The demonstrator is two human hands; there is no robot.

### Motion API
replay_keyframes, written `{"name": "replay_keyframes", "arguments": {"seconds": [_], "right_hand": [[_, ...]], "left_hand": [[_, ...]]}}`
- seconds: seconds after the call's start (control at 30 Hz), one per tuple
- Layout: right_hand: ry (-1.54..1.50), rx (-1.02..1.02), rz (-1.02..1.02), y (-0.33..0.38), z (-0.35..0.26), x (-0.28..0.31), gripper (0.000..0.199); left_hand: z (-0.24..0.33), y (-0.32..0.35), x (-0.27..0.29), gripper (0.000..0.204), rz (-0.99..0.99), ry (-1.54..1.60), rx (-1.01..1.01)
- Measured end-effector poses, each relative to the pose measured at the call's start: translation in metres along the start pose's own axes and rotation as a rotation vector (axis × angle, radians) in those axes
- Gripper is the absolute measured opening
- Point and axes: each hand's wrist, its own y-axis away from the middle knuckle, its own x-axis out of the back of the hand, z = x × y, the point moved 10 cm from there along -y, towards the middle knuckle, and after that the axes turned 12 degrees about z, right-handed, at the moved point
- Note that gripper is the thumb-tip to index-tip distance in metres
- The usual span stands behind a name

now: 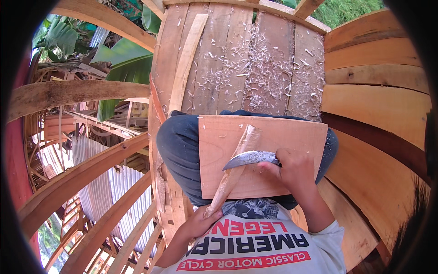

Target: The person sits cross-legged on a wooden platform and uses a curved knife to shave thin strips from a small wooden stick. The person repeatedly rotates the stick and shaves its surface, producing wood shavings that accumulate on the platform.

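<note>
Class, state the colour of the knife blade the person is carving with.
Grey, dull metal: the knife blade, seen in the head view.

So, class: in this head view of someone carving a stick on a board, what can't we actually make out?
- Knife handle: head view, hidden inside the right hand.
- Wooden stick lower end: covered by the left hand.
- Legs under the wooden board: mostly hidden by it.
- Scene's outer parts: cut off by the dark fisheye rim.

White short-sleeved shirt (red and black lettering), dark navy trousers, bare forearms.
</note>
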Motion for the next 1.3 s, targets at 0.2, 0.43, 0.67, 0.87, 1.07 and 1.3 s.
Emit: {"name": "replay_keyframes", "arguments": {"seconds": [0.2, 0.43, 0.67, 0.87, 1.07, 1.3], "right_hand": [[0.047, -0.047, 0.058, -0.011, 0.012, 0.004, 0.058], [0.249, -0.144, 0.278, -0.014, 0.054, 0.023, 0.057], [0.062, -0.363, 0.200, 0.006, 0.082, 0.055, 0.055], [-0.108, -0.003, 0.012, 0.026, -0.009, -0.003, 0.055], [0.095, -0.026, 0.094, -0.003, 0.009, 0.006, 0.058], [0.075, -0.015, 0.210, -0.008, 0.012, 0.009, 0.059]], "left_hand": [[0.024, 0.002, -0.004, 0.028, 0.022, -0.008, -0.078], [0.016, 0.002, -0.002, 0.029, 0.022, -0.026, -0.092], [0.002, 0.003, 0.000, 0.029, 0.024, -0.057, -0.052], [0.007, 0.005, -0.006, 0.032, 0.023, -0.016, -0.002], [0.028, 0.008, -0.004, 0.036, 0.101, -0.155, -0.127], [0.030, 0.004, -0.003, 0.033, 0.123, -0.146, -0.175]]}}
